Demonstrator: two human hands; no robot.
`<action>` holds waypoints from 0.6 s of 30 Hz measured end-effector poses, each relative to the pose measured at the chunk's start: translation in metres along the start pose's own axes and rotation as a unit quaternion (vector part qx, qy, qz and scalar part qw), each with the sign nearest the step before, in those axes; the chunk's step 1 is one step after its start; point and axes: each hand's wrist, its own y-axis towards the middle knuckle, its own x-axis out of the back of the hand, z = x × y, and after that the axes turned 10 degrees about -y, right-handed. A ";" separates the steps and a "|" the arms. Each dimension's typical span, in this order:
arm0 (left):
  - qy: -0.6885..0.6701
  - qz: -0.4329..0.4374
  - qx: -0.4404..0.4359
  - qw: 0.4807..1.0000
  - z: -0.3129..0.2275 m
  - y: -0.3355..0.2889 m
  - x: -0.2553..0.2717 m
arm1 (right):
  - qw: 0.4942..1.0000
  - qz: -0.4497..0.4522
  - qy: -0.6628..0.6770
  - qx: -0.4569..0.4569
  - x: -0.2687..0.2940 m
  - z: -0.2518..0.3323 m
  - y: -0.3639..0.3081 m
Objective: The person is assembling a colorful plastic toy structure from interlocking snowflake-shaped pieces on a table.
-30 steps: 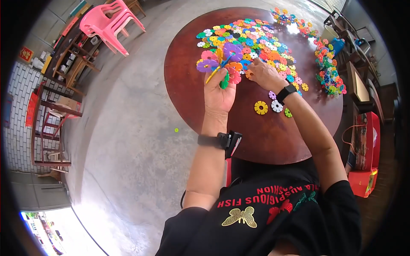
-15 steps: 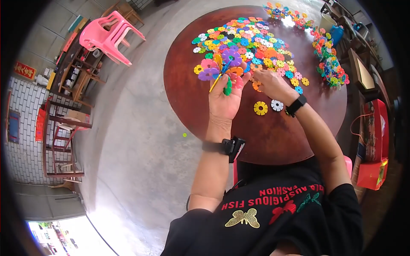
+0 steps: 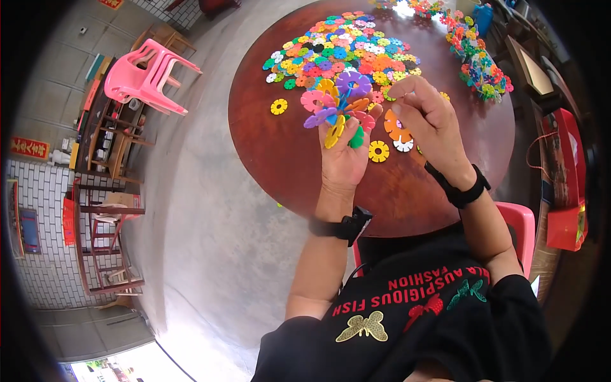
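My left hand [image 3: 344, 162] is closed around a flower-like cluster of notched plastic discs [image 3: 335, 109], raised above the table. Purple, pink, yellow, orange, green and blue discs join at angles in it. To its right, my right hand [image 3: 434, 124] is raised with thumb and fingers pinched together; I cannot make out what is between them. Orange discs [image 3: 394, 122] show just left of this hand, partly over a white disc [image 3: 403, 146]. A loose yellow disc [image 3: 379, 151] lies between my hands on the round brown table [image 3: 280, 146].
A pile of loose coloured discs [image 3: 331, 48] spreads across the far table. Assembled disc clusters [image 3: 474, 57] line its far right edge. Stacked pink chairs [image 3: 146, 76] stand at left, a pink chair [image 3: 519, 229] behind my right arm, and a red bag [image 3: 563, 159] at right.
My right hand has lifted from the edge of the pile and come back toward me, fingers pinched. Orange discs now lie nearer the white one. The left hand still holds the cluster; the view has shifted.
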 end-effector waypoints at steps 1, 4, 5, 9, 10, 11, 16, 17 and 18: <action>0.010 -0.009 -0.004 1.000 0.001 -0.001 -0.001 | 0.999 -0.026 0.002 0.027 -0.001 -0.003 0.000; 0.035 -0.055 0.007 0.998 0.001 -0.004 0.003 | 0.998 -0.035 -0.021 0.053 -0.001 0.003 0.001; 0.036 -0.057 0.007 0.998 0.001 -0.004 0.003 | 0.998 -0.034 -0.019 0.051 0.000 0.005 0.000; 0.049 -0.011 -0.003 0.999 0.004 0.001 -0.010 | 0.998 -0.033 -0.029 0.054 0.003 0.004 0.000; 0.048 -0.018 -0.001 0.999 0.005 0.001 -0.012 | 0.996 -0.043 -0.036 0.074 0.003 0.004 0.001; 0.048 -0.016 0.001 0.999 0.005 0.000 -0.012 | 0.996 -0.045 -0.036 0.074 0.005 0.004 0.001; 0.080 -0.027 0.011 0.996 0.009 -0.008 -0.004 | 0.991 -0.025 -0.077 0.107 0.006 -0.005 0.004; 0.079 -0.025 0.014 0.996 0.011 -0.009 0.001 | 0.991 -0.028 -0.078 0.105 0.007 -0.004 0.003; 0.074 -0.021 0.002 0.997 0.011 -0.009 0.004 | 0.989 -0.009 -0.089 0.116 0.007 -0.003 0.001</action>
